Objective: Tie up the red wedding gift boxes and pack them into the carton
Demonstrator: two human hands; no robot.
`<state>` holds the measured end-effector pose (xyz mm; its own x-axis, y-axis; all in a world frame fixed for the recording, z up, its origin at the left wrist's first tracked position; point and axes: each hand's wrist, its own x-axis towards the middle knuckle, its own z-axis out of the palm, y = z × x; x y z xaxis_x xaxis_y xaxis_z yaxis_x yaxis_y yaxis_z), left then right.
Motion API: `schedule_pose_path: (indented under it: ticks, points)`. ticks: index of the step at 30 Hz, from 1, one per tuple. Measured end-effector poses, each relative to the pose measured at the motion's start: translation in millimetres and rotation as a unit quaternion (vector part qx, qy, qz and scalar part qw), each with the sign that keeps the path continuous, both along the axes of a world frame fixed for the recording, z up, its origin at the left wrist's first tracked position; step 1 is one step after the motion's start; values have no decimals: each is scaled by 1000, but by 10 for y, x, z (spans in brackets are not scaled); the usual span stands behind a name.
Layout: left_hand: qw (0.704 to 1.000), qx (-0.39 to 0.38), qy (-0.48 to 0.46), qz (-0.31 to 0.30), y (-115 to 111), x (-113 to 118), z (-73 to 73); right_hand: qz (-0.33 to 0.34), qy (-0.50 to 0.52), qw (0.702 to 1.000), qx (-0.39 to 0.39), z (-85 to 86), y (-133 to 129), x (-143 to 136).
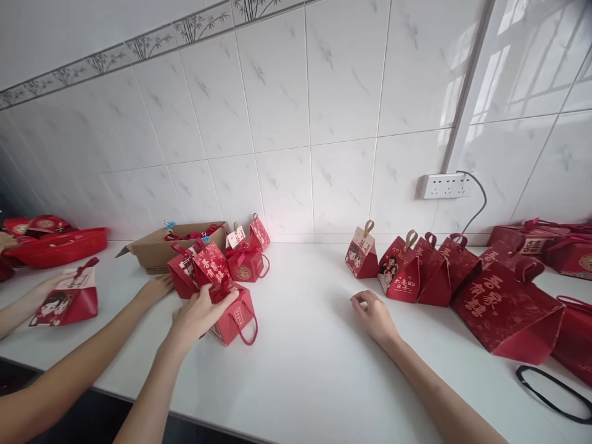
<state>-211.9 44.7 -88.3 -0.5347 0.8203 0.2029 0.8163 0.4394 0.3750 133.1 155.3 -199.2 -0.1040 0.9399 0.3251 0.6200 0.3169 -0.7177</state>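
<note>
My left hand (197, 319) is closed over the top of a red gift box (235, 317). This box has a twisted rope handle hanging on its right side and stands on the white counter. Just behind it are several red candy boxes (211, 262), one with gold lettering and another with a ribbon bow. My right hand (375, 319) rests on the counter with its fingers curled in and nothing visible in them. Beyond that hand stands a small box with a beige loop (362, 253), beside a row of red boxes (400, 271).
At left, another person's hand (156, 288) touches the counter near a cardboard box (150, 250); a hand (39, 296) is beside a red box (83, 302). A red basin (65, 250) stands behind. At right lie a black loop (546, 398) and larger red boxes (504, 308).
</note>
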Motion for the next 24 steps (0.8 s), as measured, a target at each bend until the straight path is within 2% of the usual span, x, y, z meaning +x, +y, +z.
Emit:
schedule_pose_path:
  ticks: [1, 3, 8, 11, 13, 15, 17, 21, 24]
  points:
    - [999, -28, -29, -17, -8, -8, -37, 2, 16, 1000, -6, 1, -5, 9]
    - [996, -52, -48, -55, -2, 135, -115, 9, 42, 999, -18, 20, -28, 20]
    - [979, -44, -32, -195, 147, 1011, -228, 73, 92, 992, -43, 100, -133, -20]
    - [933, -25, -152, -325, 352, 1440, -231, 138, 209, 963, -99, 133, -150, 10]
    - [894, -45, -260, -363, 537, 1595, -243, 175, 305, 926, -134, 155, -126, 86]
    - [867, -75, -352, -346, 732, 1663, -300, 200, 353, 901, -155, 186, -90, 187]
    - [844, -69, -412, -336, 896, 1665, -418, 212, 351, 895, -174, 222, -57, 278]
    - [790, -13, -423, -444, 1047, 1552, -704, 218, 294, 913, -182, 273, -19, 357]
    - [783, -2, -396, -479, 1044, 1491, -778, 203, 301, 907, -212, 300, -24, 338]
